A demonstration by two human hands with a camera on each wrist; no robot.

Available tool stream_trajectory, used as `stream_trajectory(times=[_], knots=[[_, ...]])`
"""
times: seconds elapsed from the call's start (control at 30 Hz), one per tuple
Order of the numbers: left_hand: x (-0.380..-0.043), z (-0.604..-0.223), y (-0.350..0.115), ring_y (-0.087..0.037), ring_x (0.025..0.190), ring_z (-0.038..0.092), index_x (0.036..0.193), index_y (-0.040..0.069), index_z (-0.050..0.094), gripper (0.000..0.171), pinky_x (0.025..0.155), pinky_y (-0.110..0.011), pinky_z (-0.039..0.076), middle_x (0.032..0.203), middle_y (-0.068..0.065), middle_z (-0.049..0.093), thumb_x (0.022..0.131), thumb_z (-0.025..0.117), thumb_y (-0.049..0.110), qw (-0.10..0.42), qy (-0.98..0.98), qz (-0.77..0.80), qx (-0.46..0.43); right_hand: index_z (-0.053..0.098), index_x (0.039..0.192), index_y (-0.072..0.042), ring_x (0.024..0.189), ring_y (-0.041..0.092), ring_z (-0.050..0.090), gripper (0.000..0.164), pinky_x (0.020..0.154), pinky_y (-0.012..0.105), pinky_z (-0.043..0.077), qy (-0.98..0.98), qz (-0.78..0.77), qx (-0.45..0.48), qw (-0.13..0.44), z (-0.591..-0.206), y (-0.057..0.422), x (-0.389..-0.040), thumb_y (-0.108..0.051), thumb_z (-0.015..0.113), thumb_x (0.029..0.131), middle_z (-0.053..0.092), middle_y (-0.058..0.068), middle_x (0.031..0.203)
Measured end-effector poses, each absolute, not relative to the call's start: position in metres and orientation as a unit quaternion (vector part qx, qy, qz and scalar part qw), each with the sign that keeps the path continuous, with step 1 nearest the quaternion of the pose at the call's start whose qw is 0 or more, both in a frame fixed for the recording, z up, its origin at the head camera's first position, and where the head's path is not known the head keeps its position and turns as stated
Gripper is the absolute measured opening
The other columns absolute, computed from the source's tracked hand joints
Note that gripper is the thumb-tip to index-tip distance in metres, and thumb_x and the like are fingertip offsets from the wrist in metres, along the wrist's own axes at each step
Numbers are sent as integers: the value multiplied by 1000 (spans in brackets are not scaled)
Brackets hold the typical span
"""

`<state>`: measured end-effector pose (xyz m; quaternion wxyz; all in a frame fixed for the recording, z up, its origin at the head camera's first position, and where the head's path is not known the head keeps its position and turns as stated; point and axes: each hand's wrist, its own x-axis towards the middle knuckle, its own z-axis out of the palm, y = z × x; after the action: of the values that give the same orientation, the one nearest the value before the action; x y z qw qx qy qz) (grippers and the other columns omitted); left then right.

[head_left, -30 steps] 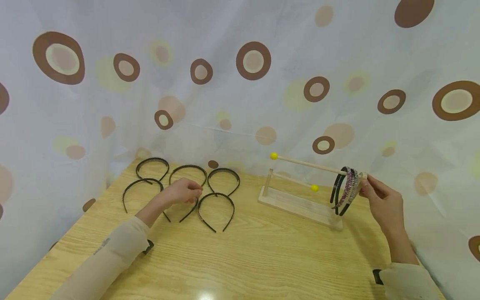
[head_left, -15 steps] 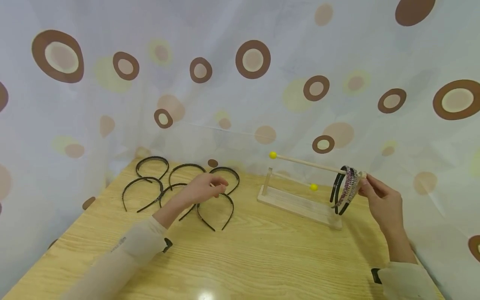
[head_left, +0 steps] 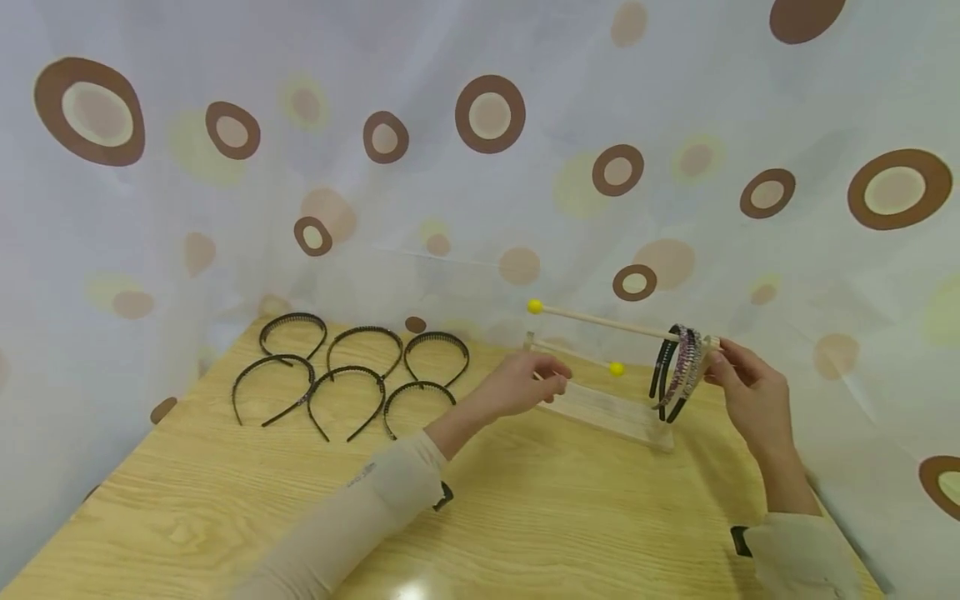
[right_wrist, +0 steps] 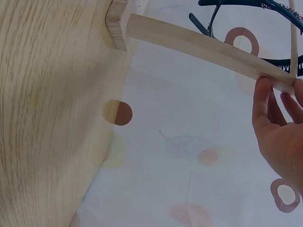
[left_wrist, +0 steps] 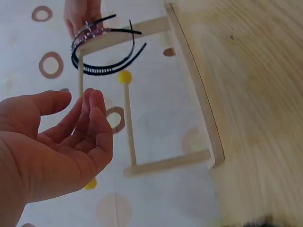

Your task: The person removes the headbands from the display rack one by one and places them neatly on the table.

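A small wooden stand (head_left: 611,412) with two yellow-tipped rods stands on the table's right side. Several black headbands, including glittery purple and silver ones, hang on its upper rod (head_left: 611,322) in a bunch (head_left: 686,367) at the right end. My right hand (head_left: 753,396) pinches the top of the right upright (right_wrist: 199,45) between thumb and fingers. In front of the stand's left end is my left hand (head_left: 525,383), palm turned up in the left wrist view, fingers loosely curved with nothing between them. It partly hides the left upright and base.
Several black headbands lie on the wooden table (head_left: 225,517) at the left, such as a toothed one (head_left: 437,337) at the back. My left sleeve (head_left: 375,500) covers part of the nearest one. A white curtain (head_left: 420,50) with brown circles hangs behind the table.
My left hand has moved right, from above the headbands on the table to the stand's left end. My right hand keeps its pinch on the upright. The head view has shifted slightly.
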<state>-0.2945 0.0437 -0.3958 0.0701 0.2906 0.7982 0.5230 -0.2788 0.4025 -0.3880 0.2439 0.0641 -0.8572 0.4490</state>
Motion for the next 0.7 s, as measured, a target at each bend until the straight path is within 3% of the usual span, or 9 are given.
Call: stream_trajectory(times=[0.3, 0.53, 0.7], knots=[[-288, -414, 132, -8, 82, 66, 120, 21, 73, 21, 67, -27, 53, 95, 12, 66, 102, 64, 27, 86, 770, 582, 249, 50, 149, -2, 88, -1, 67, 51, 79, 12, 51, -854, 455, 62, 243, -393, 404, -280, -30, 56, 107, 62, -5, 122], [-287, -412, 179, -4, 102, 61, 143, 25, 59, 46, 74, -25, 53, 119, 13, 64, 100, 70, 33, 42, 745, 625, 229, 52, 148, -3, 90, 2, 67, 49, 80, 14, 52, -850, 462, 65, 246, -394, 402, -282, -29, 56, 107, 63, -2, 122], [-290, -412, 198, -2, 107, 60, 148, 25, 55, 52, 80, -23, 53, 125, 16, 64, 99, 70, 35, 28, 722, 644, 249, 51, 147, 1, 91, 2, 67, 47, 79, 15, 53, -846, 464, 78, 252, -393, 402, -284, -22, 57, 107, 62, -2, 121]])
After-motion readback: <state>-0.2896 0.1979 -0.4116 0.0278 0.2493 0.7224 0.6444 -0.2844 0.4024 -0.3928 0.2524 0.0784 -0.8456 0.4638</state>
